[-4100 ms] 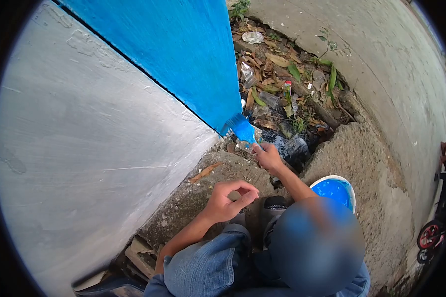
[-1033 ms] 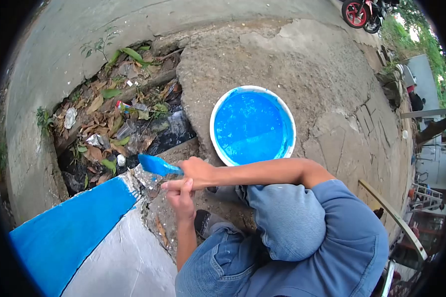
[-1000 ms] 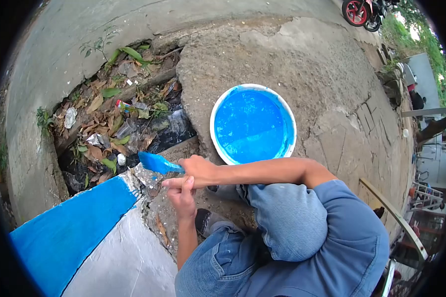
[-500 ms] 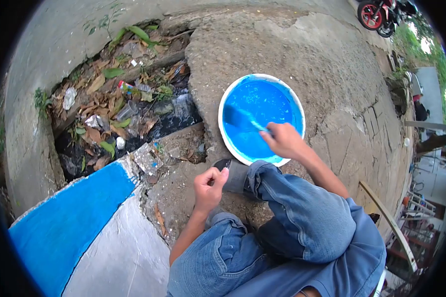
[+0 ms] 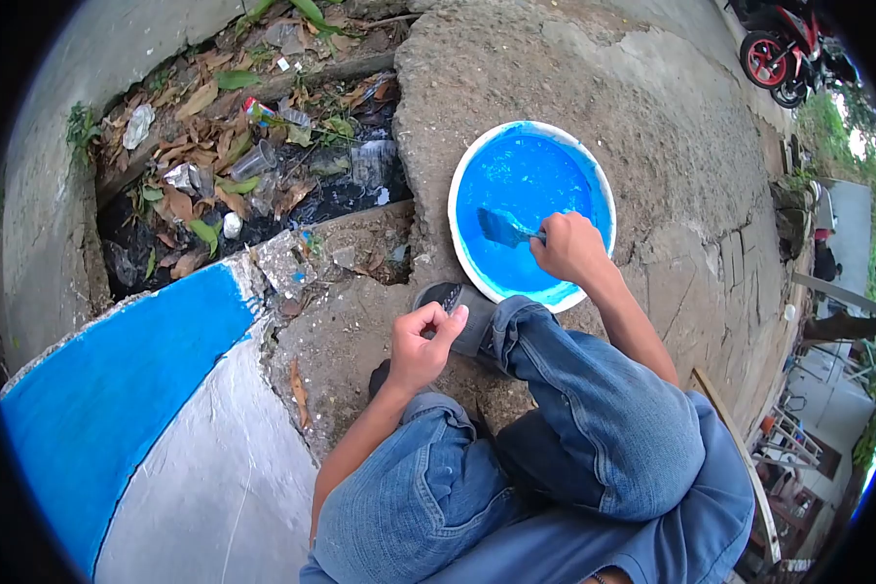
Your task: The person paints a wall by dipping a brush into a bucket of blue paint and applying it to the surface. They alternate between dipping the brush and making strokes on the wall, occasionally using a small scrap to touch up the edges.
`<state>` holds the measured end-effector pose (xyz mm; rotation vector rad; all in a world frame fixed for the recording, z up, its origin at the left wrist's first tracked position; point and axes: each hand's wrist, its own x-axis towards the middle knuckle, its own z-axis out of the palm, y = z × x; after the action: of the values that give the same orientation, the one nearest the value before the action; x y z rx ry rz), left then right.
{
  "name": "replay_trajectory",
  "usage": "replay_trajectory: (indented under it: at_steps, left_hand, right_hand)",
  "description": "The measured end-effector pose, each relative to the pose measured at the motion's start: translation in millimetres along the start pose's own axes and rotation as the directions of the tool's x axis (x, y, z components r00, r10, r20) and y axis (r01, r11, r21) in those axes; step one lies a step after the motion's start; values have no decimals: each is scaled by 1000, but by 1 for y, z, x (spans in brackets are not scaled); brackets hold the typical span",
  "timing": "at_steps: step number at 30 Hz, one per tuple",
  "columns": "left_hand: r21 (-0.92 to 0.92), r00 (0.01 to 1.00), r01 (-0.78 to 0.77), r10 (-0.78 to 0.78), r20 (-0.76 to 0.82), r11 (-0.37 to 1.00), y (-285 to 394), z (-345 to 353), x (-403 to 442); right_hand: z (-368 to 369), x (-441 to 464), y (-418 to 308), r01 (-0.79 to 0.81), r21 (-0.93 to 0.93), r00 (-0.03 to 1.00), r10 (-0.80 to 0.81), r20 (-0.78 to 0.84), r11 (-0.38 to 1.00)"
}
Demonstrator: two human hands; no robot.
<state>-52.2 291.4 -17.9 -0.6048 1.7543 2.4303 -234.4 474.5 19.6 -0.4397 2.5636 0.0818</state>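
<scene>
My right hand (image 5: 568,251) grips a paintbrush (image 5: 504,228) by its handle, with the blue-coated bristles over the paint. Below it is a round white bucket (image 5: 455,216) holding bright blue paint (image 5: 530,180). The bucket stands on rough ground just beyond my foot. Whether the bristles touch the paint I cannot tell. My left hand (image 5: 423,346) is held above my lower leg, its fingers curled and the thumb pressed near them; no object shows in it. To the left, a low concrete surface (image 5: 127,399) is partly painted blue and partly white.
A drain (image 5: 263,195) with dark water, leaves and litter lies at upper left, beside a concrete wall (image 5: 44,175). Cracked concrete (image 5: 691,195) stretches right of the bucket. A red motorcycle (image 5: 784,49) stands at top right, and a wooden strip (image 5: 740,453) lies near my right knee.
My right hand has turned the brush, so its bristles shifted from the bucket's left side toward the middle. The view has moved slightly. My left hand stays curled.
</scene>
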Motion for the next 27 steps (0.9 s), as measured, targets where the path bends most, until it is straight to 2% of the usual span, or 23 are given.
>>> replay_trajectory:
  at_steps: [9,10,12,27]
  left_hand:
    - [10,999,4,-4,-38,1000,4,-7,-1]
    - [16,999,14,-13,-39,1000,2,-9,-2]
    - [20,999,25,-24,-42,999,-1,-9,-3]
    - [66,998,40,-37,-45,997,-2,-8,-2]
  right_hand:
    - [-8,7,-8,88,-24,992,-90,-84,996]
    - [-10,8,-10,91,-26,992,-93,-83,995]
    - [-14,10,-15,59,-163,998,-59,5,985]
    - [2,19,-12,116,-195,992,-123,-22,974]
